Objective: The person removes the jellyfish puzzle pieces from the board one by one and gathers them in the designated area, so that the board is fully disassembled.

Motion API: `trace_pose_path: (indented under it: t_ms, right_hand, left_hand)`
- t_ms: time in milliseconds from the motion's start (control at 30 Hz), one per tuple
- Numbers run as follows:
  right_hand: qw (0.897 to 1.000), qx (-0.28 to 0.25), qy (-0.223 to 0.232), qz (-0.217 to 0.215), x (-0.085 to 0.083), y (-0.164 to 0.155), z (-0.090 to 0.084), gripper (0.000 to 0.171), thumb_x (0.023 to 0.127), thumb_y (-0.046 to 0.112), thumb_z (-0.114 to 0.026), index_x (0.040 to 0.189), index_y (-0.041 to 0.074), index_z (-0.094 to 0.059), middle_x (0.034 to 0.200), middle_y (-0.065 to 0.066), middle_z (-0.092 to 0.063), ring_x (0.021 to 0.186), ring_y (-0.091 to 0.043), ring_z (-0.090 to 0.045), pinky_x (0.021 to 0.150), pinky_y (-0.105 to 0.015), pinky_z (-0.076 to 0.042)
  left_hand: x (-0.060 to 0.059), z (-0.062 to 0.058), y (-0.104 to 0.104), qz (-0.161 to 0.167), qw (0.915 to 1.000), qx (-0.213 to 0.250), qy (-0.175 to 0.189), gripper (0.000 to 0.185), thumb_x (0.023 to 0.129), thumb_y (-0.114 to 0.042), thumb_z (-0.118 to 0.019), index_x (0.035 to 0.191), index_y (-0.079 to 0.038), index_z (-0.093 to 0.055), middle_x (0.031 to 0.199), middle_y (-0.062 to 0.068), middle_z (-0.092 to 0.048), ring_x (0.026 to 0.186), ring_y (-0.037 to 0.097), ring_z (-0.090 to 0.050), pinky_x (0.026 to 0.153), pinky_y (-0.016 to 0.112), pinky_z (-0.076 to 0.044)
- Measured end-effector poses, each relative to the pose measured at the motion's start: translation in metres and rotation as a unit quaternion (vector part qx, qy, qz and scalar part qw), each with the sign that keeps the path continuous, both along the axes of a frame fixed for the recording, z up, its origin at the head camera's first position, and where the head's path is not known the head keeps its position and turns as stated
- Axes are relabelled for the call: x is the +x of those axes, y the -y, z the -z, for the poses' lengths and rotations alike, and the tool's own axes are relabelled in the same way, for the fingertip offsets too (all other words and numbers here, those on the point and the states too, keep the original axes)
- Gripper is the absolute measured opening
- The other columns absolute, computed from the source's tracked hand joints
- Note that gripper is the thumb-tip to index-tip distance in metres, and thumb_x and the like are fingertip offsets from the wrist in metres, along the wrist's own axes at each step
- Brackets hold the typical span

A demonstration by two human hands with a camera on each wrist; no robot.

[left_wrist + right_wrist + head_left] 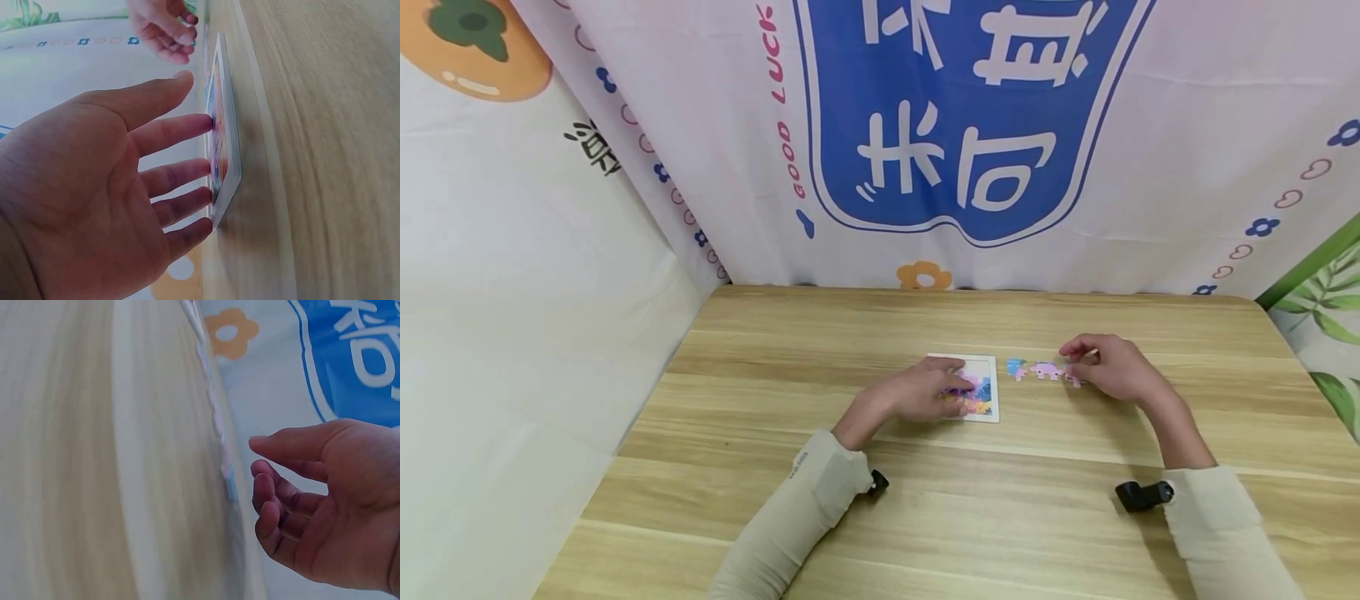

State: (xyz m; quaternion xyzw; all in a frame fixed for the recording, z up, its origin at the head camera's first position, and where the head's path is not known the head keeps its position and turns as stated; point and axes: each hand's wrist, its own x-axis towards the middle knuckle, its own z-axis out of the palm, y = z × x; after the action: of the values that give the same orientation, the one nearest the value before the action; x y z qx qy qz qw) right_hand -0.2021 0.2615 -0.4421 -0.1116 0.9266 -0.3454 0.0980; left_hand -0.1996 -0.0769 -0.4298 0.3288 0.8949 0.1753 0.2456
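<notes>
Fingers (172,133) of our left hand (919,392) reach out nearly straight, tips resting on the puzzle board (995,387) and gripping nothing. A light, even touch there, we judge, should stop the board sliding, while the other hand does best to pinch one piece by its edges. Loose puzzle pieces (1047,371) lie in a row just beside the board's right side. Our right hand (1112,367) hangs over the row's far end, thumb and loosely bent fingers parted, holding nothing; its wrist view shows a gap down to the pieces. Around them we see bare wooden table (1000,517).
</notes>
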Motion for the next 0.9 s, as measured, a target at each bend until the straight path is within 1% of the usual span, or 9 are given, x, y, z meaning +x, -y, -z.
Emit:
trace_pose_path:
  t_ms: [67,167,267,367,500,600,733,900]
  right_hand:
    - [1.0,-0.01,0.002,-0.003,0.001,0.008,-0.002,0.025,0.102,0.009,-0.069,0.124,-0.001,-0.072,0.114,-0.02,-0.072,0.091,-0.024,-0.066,0.076,-0.033,-0.053]
    - [1.0,-0.017,0.005,-0.012,0.001,0.022,-0.004,0.023,0.102,0.009,-0.068,0.123,0.0,-0.073,0.113,-0.018,-0.072,0.089,-0.022,-0.064,0.073,-0.031,-0.053]
    - [1.0,-0.015,-0.002,-0.026,-0.001,0.035,-0.004,0.021,0.102,0.009,-0.069,0.12,0.001,-0.074,0.11,-0.016,-0.074,0.091,-0.023,-0.064,0.076,-0.032,-0.053]
    - [0.999,-0.018,-0.009,-0.038,-0.003,0.046,-0.004,0.019,0.101,0.007,-0.07,0.118,0.001,-0.075,0.107,-0.015,-0.074,0.092,-0.024,-0.065,0.079,-0.033,-0.053]
    - [0.998,-0.03,-0.011,-0.05,-0.006,0.061,-0.004,0.019,0.1,0.006,-0.07,0.117,0.0,-0.076,0.106,-0.014,-0.074,0.09,-0.023,-0.066,0.077,-0.03,-0.052]
    - [0.997,-0.038,-0.011,-0.061,-0.007,0.071,-0.003,0.019,0.099,0.005,-0.07,0.117,0.0,-0.075,0.106,-0.015,-0.074,0.089,-0.022,-0.065,0.074,-0.029,-0.052]
    - [0.996,-0.043,-0.013,-0.075,-0.009,0.085,-0.002,0.019,0.099,0.003,-0.07,0.117,0.0,-0.076,0.107,-0.014,-0.075,0.089,-0.021,-0.065,0.075,-0.031,-0.051]
    - [0.995,-0.039,-0.008,-0.09,-0.01,0.101,-0.001,0.019,0.101,0.005,-0.069,0.118,0.002,-0.076,0.109,-0.013,-0.075,0.091,-0.021,-0.065,0.079,-0.033,-0.052]
  left_hand:
    - [0.001,-0.001,0.001,-0.001,1.0,0.001,-0.003,0.051,0.11,-0.034,-0.062,0.157,-0.014,-0.057,0.177,0.013,-0.029,0.167,0.031,-0.023,0.135,0.046,-0.025]
    - [0.002,-0.002,0.006,-0.007,0.9999,0.009,-0.009,0.052,0.11,-0.033,-0.063,0.157,-0.012,-0.057,0.177,0.014,-0.03,0.166,0.032,-0.024,0.134,0.046,-0.027]
    - [0.005,-0.003,0.014,-0.014,0.9997,0.008,-0.016,0.052,0.11,-0.034,-0.064,0.156,-0.012,-0.058,0.176,0.015,-0.032,0.166,0.033,-0.025,0.134,0.047,-0.028]
    - [0.009,-0.003,0.021,-0.013,0.9996,-0.006,-0.025,0.053,0.109,-0.037,-0.064,0.156,-0.012,-0.058,0.176,0.015,-0.032,0.166,0.033,-0.026,0.133,0.048,-0.028]
    - [0.014,-0.002,0.031,-0.005,0.9991,-0.016,-0.037,0.055,0.109,-0.038,-0.065,0.157,-0.013,-0.057,0.175,0.016,-0.033,0.165,0.033,-0.028,0.134,0.048,-0.028]
    - [0.019,-0.002,0.037,-0.004,0.9991,-0.012,-0.039,0.055,0.109,-0.038,-0.065,0.157,-0.012,-0.057,0.175,0.017,-0.032,0.165,0.033,-0.027,0.134,0.049,-0.028]
    - [0.024,-0.003,0.042,-0.008,0.9992,-0.01,-0.038,0.054,0.109,-0.037,-0.064,0.157,-0.012,-0.056,0.176,0.016,-0.03,0.166,0.033,-0.026,0.133,0.05,-0.029]
    - [0.03,-0.006,0.046,-0.013,0.9989,-0.028,-0.036,0.055,0.11,-0.04,-0.062,0.158,-0.014,-0.056,0.177,0.014,-0.028,0.165,0.031,-0.027,0.132,0.049,-0.031]
